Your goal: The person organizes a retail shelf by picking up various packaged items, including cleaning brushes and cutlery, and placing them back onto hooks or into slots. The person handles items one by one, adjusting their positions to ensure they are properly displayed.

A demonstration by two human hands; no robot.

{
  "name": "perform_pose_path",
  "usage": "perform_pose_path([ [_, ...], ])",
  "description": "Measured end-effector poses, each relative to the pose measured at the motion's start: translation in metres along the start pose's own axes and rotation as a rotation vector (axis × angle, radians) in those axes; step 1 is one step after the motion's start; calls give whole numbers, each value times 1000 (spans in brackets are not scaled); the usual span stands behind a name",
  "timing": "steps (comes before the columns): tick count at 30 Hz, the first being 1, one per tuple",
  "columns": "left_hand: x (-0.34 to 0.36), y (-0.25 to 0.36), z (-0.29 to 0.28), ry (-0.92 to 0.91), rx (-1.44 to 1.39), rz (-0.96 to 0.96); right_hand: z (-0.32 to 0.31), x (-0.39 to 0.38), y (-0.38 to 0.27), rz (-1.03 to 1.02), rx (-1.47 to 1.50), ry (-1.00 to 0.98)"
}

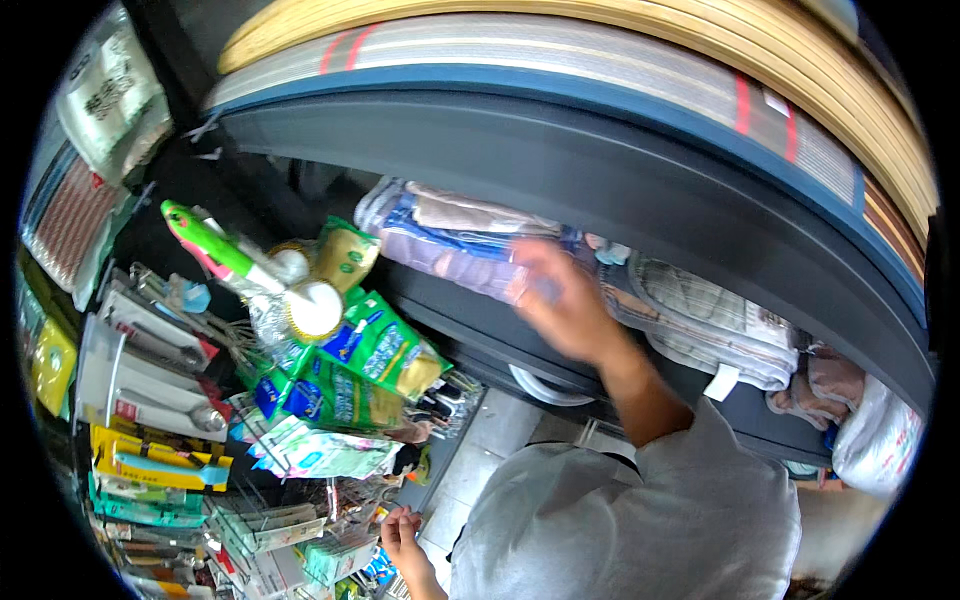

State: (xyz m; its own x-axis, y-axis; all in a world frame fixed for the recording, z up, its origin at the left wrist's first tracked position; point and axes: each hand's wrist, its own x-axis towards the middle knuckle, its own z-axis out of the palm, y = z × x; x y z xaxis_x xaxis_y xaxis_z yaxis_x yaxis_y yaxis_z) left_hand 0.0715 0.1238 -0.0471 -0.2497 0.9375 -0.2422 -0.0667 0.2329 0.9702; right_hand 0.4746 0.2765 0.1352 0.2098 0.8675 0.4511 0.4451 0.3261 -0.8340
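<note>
My right hand [562,308] reaches over a dark shelf, blurred by motion. Its thumb and fingers look apart, and nothing shows between them. Just beyond the fingertips lie folded cloths in mauve [445,262] and blue [425,226]; whether I touch them cannot be made out. To the right of this hand is a stack of folded grey checked textiles [715,305] with a white tag [720,382]. Low in the view, my left hand [402,540] hangs beside packaged goods, its fingers curled in and no object visible in them.
Left of me, a rack carries green sponge packs [385,345], a green-handled brush [215,245], carded spoons [165,395] and a yellow pack [150,460]. Rolled mats [560,95] lie above the dark shelf edge [560,150]. A plastic-wrapped bundle [880,435] sits far right. Pale floor tiles [465,480] show below.
</note>
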Motion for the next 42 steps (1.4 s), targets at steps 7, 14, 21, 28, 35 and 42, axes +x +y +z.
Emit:
perform_pose_path([
  [7, 7, 6, 45, -198, 11, -113, -162, 85, 161, 449, -775, 390],
  [14, 32, 22, 61, -313, -65, -54, -191, 95, 225, 657, -768, 340],
  [21, 19, -3, 49, -288, -134, -208, -185, 97, 237, 634, -656, 374],
  [28, 24, 6, 52, -327, -118, -170, -177, 95, 249, 604, -581, 360],
  [35, 20, -1, 54, -407, -114, -131, -173, 95, 263, 553, -533, 349],
  [42, 10, -8, 42, -370, -164, -173, -159, 104, 246, 695, -379, 201],
])
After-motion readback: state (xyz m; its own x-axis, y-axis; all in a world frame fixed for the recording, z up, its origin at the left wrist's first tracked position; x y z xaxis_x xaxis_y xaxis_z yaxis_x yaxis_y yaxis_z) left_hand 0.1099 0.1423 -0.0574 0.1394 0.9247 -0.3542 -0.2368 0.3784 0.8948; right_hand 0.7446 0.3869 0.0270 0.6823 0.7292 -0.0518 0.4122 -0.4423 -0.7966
